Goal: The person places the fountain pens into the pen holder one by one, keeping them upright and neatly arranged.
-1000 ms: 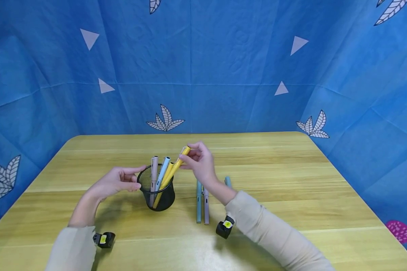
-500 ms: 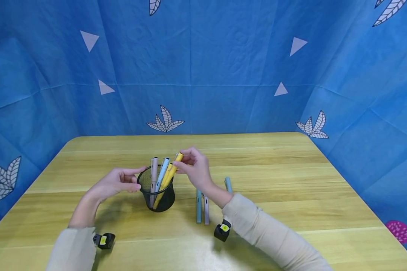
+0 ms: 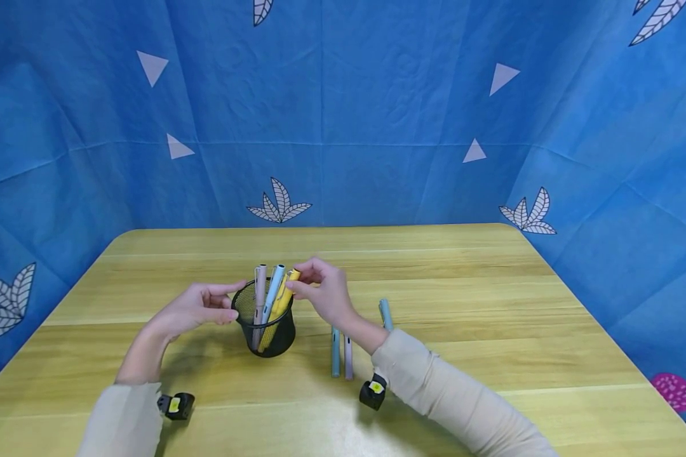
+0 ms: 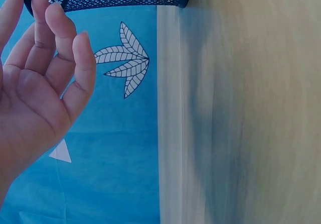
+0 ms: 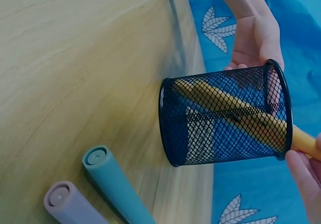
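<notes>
A black mesh pen holder [image 3: 281,341] stands on the table with a greyish-purple pen [image 3: 260,293], a light blue pen [image 3: 272,292] and yellow pens inside. My left hand [image 3: 197,309] holds its rim from the left, thumb at the near side and index finger at the far side. With thumb and fingers my right hand [image 3: 328,293] pinches a yellow pen [image 3: 286,296] near its top, and most of that pen is down in the holder. In the right wrist view, yellow pen barrels [image 5: 225,103] slant behind the mesh, and fingertips [image 5: 296,166] sit right at the rim.
Right of the holder, a teal pen [image 3: 335,357] and a lilac pen [image 3: 348,362] lie side by side on the wooden table [image 3: 463,285]. Another blue-green pen [image 3: 385,312] lies partly behind the right forearm. A blue curtain [image 3: 343,114] hangs along the back and sides.
My right hand has moved left and down, lowering the yellow pen deeper into the holder beside the other yellow pen. The left hand and the holder have stayed in place.
</notes>
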Motion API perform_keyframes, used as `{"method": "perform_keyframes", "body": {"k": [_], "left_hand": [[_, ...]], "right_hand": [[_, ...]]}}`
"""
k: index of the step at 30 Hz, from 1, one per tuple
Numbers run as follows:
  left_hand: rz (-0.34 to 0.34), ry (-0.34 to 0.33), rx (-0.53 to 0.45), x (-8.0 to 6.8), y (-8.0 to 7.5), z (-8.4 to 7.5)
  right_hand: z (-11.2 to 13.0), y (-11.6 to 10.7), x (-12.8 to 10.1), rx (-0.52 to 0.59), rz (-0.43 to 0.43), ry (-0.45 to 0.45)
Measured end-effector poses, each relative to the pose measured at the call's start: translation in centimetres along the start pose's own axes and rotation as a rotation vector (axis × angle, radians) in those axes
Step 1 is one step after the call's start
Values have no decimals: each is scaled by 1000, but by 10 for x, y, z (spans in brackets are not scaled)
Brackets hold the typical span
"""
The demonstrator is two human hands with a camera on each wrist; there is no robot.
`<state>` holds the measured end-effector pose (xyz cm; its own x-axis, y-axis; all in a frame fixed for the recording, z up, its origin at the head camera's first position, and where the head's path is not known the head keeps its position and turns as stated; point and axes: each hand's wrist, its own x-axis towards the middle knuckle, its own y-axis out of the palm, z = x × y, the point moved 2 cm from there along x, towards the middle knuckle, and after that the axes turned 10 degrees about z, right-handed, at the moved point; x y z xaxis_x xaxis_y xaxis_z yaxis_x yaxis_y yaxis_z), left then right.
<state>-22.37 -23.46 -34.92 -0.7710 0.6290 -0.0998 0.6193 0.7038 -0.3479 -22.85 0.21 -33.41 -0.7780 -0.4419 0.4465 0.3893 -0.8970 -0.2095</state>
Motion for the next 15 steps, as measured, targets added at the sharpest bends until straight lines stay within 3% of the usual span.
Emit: {"method": "perform_keyframes", "body": {"k": [7, 15], "left_hand": [[-6, -7, 6, 0, 1, -1], [-9, -9, 6, 0, 1, -1]], "right_hand": [[-7, 2, 1, -198, 31, -51], [-7, 1, 1, -249, 39, -37]]}}
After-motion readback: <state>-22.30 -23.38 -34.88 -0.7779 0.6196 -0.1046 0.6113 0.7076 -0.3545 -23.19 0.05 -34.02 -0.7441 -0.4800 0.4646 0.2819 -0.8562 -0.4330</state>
